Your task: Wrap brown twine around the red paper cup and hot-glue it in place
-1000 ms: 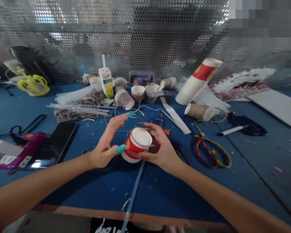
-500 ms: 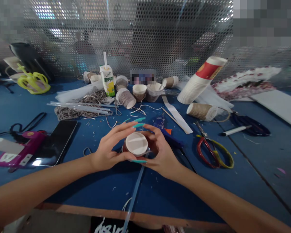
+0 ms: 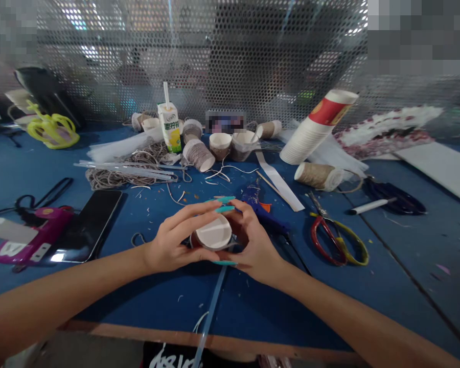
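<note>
Between my two hands is a paper cup [image 3: 213,232], its pale round end facing up toward me. My left hand [image 3: 178,235] curls round the cup's left side, fingers along the far edge and thumb along the near edge. From the right, my right hand [image 3: 255,240] wraps the other side, and the fingertips of both hands meet. Most of the cup's wall is hidden by the fingers. A clear glue stick [image 3: 212,306] lies just below the hands, crossing the table's front edge. Behind my right hand lies a blue glue gun [image 3: 266,212].
Scissors [image 3: 331,237] and a twine-wrapped cup [image 3: 318,176] lie to the right, near a leaning stack of paper cups [image 3: 314,128]. On the left are a phone [image 3: 90,222], a purple device [image 3: 34,237] and tangled cord [image 3: 115,179]. A juice carton [image 3: 170,128] stands behind.
The cup and both hands have shifted slightly down toward me, and the cup's end is tilted a little differently. The fingers have closed nearer together over the far edge.
</note>
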`<act>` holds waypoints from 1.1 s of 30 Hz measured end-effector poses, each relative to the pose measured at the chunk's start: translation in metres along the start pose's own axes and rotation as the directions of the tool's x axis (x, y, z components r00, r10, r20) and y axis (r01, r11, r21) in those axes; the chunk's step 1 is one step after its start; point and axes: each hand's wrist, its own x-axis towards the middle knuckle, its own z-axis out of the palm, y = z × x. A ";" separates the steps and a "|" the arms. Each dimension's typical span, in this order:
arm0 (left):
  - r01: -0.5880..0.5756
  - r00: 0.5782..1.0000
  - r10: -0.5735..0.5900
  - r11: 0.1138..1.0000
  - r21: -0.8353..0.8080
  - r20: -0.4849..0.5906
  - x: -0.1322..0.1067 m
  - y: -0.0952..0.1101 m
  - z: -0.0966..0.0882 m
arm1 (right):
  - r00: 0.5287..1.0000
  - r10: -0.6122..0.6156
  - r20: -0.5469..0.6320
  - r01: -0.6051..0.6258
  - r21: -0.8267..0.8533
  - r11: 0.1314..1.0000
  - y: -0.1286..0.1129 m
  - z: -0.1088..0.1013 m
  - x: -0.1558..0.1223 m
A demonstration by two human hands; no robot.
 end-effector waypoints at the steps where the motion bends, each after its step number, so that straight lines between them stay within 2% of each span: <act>1: 0.005 1.000 -0.005 1.000 -0.001 0.001 0.000 0.000 0.000 | 1.000 0.000 0.001 0.000 0.001 1.000 0.001 0.000 0.000; 6: 0.024 1.000 -0.024 0.999 -0.043 -0.013 -0.002 0.000 0.001 | 1.000 -0.025 0.015 0.025 0.003 1.000 0.002 0.000 -0.001; 9: 0.063 0.998 -0.061 0.994 -0.091 0.022 -0.004 -0.001 0.003 | 0.999 -0.050 0.008 0.050 -0.012 0.999 -0.001 0.000 -0.002; 13: 0.199 0.978 -0.186 0.967 -0.159 0.093 -0.009 -0.006 0.008 | 0.999 -0.025 -0.037 0.024 -0.017 1.000 -0.003 -0.001 -0.002; 17: 0.411 0.911 -0.374 0.853 -0.322 0.170 -0.014 -0.012 0.012 | 0.994 -0.047 -0.102 0.047 0.000 0.999 -0.002 -0.003 0.000; 21: 0.528 0.849 -0.434 0.664 -0.530 0.302 -0.014 -0.011 0.012 | 0.986 0.004 -0.165 0.000 0.027 1.000 -0.001 -0.003 -0.001; 24: 0.612 0.790 -0.460 0.575 -0.543 0.404 -0.011 -0.005 0.011 | 0.973 -0.025 -0.231 0.040 0.060 0.997 0.000 -0.002 -0.002; 27: 0.650 0.760 -0.500 0.573 -0.500 0.416 -0.009 -0.001 0.011 | 0.962 -0.069 -0.265 0.090 0.070 0.993 0.004 -0.001 -0.002; 30: 0.629 0.773 -0.558 0.615 -0.476 0.301 -0.008 -0.003 0.013 | 0.950 -0.160 -0.268 0.152 -0.051 0.987 0.006 -0.004 -0.001; 32: 0.626 0.773 -0.573 0.623 -0.470 0.271 -0.008 -0.004 0.013 | 0.920 -0.291 -0.261 0.227 -0.251 0.941 0.004 -0.008 0.000; 33: 0.634 0.767 -0.576 0.615 -0.468 0.283 -0.007 -0.005 0.013 | 0.899 -0.369 -0.237 0.270 -0.363 0.892 0.003 -0.010 0.001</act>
